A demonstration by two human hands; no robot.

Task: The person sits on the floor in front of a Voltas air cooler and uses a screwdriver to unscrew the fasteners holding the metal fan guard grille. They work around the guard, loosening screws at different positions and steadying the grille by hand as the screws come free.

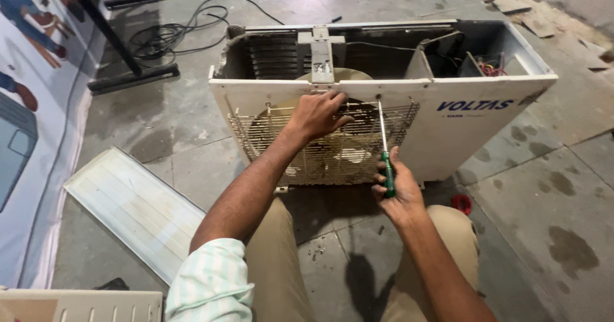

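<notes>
A white outdoor air-conditioner unit [473,130] stands on the concrete floor with its top cover off, its insides showing. A wire fan grille [320,149] covers its front. My left hand [316,114] rests on the top of the grille, fingers curled onto the wires. My right hand [396,191] grips the green handle of a long screwdriver [382,136]. The shaft points up, its tip at the top edge of the grille near the panel's rim.
A white ribbed cover panel [137,207] lies flat on the floor at the left. A black stand [121,47] and coiled black cable [173,37] sit at the back left. A small red object [460,204] lies by my right knee. Broken tiles [511,2] lie at the back right.
</notes>
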